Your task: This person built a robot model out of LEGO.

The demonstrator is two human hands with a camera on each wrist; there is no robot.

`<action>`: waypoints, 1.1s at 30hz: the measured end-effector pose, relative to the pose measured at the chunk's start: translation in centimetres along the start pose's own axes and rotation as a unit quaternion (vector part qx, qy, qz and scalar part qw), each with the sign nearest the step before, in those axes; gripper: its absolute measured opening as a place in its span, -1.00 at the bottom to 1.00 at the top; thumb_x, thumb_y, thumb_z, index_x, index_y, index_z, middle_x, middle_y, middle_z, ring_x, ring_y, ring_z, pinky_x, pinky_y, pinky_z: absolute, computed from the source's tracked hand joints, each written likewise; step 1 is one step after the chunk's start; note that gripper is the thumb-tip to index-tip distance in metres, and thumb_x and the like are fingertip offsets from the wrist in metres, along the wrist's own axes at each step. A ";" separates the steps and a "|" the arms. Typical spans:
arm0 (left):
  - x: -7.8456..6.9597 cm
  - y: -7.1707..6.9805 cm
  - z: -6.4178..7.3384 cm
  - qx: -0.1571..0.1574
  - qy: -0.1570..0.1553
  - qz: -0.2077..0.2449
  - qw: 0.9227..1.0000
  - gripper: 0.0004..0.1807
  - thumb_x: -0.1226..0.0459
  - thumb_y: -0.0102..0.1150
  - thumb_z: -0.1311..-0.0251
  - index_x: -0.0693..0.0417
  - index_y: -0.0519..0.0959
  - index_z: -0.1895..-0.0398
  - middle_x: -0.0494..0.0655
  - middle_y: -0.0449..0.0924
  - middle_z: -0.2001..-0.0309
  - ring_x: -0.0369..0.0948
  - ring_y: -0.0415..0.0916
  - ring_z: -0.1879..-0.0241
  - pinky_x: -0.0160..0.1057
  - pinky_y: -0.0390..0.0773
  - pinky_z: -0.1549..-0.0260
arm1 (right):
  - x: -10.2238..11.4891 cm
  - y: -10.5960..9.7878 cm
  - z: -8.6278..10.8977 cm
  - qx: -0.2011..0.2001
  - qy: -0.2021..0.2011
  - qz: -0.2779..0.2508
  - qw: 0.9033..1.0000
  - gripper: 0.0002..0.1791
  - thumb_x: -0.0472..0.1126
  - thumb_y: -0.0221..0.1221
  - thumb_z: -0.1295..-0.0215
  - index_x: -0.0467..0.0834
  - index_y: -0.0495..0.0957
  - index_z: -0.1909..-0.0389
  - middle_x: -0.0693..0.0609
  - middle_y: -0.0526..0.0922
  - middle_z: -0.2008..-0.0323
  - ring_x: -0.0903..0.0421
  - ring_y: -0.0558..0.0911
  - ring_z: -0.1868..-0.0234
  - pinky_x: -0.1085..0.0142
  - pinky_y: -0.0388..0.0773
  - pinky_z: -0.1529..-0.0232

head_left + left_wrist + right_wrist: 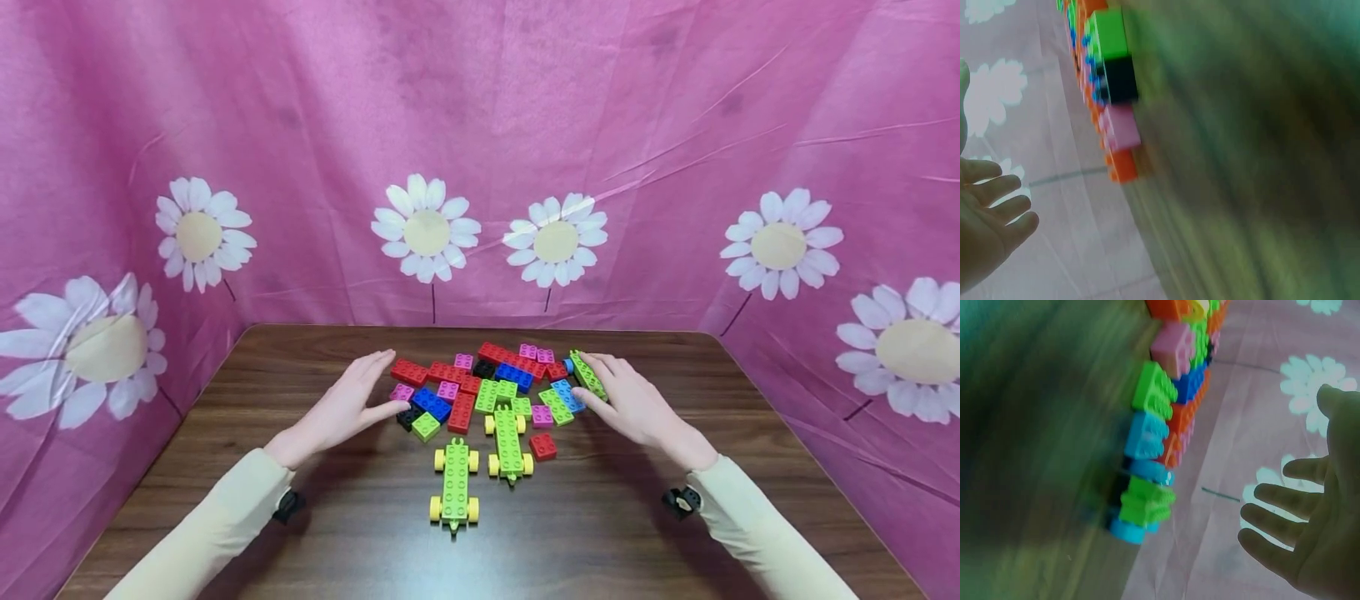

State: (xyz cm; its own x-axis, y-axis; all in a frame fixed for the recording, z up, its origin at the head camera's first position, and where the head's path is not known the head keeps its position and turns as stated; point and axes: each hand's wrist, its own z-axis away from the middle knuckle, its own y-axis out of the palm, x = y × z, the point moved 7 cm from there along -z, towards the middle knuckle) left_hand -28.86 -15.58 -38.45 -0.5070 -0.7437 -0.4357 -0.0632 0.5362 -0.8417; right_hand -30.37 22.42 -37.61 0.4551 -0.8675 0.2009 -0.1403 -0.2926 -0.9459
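Covered by the hands: part of the green base with blue wheels (588, 377) is hidden under the right hand (630, 404) in the head view; the black brick (405, 422) is partly covered by the thumb of the left hand (348, 400).
Cut off or blurred: the left thumb is cropped by the left wrist view's edge; the table (360, 533) is smeared in both wrist views.
Left hand pose: palm turned inward, fingers extended, thumb held apart from them; nothing is gripped. It is held apart from the bricks, as shown by its wrist view.
Right hand pose: mirrored, fingers spread and thumb apart, nothing gripped; a gap to the green base with blue wheels is shown by its wrist view.
Brick pile (462, 412): spread between the two hands, with a red brick (409, 372) nearest the left fingertips and a light blue brick (567, 397) just inward of the right thumb.
Yellow-wheeled bases: one (456, 483) and another (508, 442) are set between the hands, nearer the wearer than the fingertips.
Edges and room: bare wood is seen outward of each hand to the side edges; beyond the fingertips, the far edge is backed by pink cloth (480, 125).
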 end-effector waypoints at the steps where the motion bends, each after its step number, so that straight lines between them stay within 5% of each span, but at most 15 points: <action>1: -0.4 0.2 0.2 0.001 0.008 0.003 1.000 -0.10 0.01 0.36 -0.17 0.33 0.23 -0.43 0.29 0.29 -0.41 0.18 0.19 -0.43 0.21 0.26 -0.37 | 0.2 0.2 0.1 0.001 0.000 -0.003 1.000 -0.28 0.16 0.11 -0.41 -0.15 0.27 -0.43 -0.21 0.44 -0.32 -0.20 0.42 -0.33 -0.18 0.44 -0.24; 8: -3.1 2.0 2.0 0.024 0.046 0.031 0.998 -0.14 0.03 0.39 -0.14 0.29 0.29 -0.40 0.23 0.37 -0.35 0.11 0.33 -0.35 0.14 0.38 -0.30 | 1.7 1.7 0.7 0.008 -0.010 -0.031 0.999 -0.35 0.08 0.19 -0.37 -0.17 0.37 -0.35 -0.15 0.55 -0.15 -0.10 0.53 -0.16 -0.10 0.57 -0.10; 17: -5.6 4.9 3.9 0.095 0.072 0.061 0.991 -0.06 -0.01 0.41 -0.08 0.38 0.27 -0.39 0.33 0.34 -0.36 0.18 0.31 -0.35 0.19 0.35 -0.30 | 2.4 3.8 0.5 -0.012 -0.058 -0.061 0.996 -0.49 -0.05 0.34 -0.25 -0.23 0.55 -0.14 -0.11 0.62 0.09 0.03 0.60 0.13 0.13 0.65 0.15; 33: -7.2 8.1 5.3 0.171 0.082 0.043 0.981 0.11 -0.20 0.41 0.02 0.35 0.22 -0.43 0.19 0.31 -0.39 0.04 0.30 -0.38 0.08 0.39 -0.31 | 2.7 5.8 -1.1 0.011 -0.088 -0.023 0.996 -0.60 -0.08 0.43 -0.12 -0.21 0.67 0.07 -0.02 0.63 0.20 0.08 0.57 0.16 0.15 0.57 0.12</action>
State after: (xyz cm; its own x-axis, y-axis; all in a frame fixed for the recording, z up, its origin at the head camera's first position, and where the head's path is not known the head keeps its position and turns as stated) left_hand -21.15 -7.98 -43.86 -0.6309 -0.6122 -0.4765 0.2643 0.4078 -0.8740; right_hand -30.90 17.91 -42.30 0.6082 -0.7685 0.1987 -0.0977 -0.3209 -0.9420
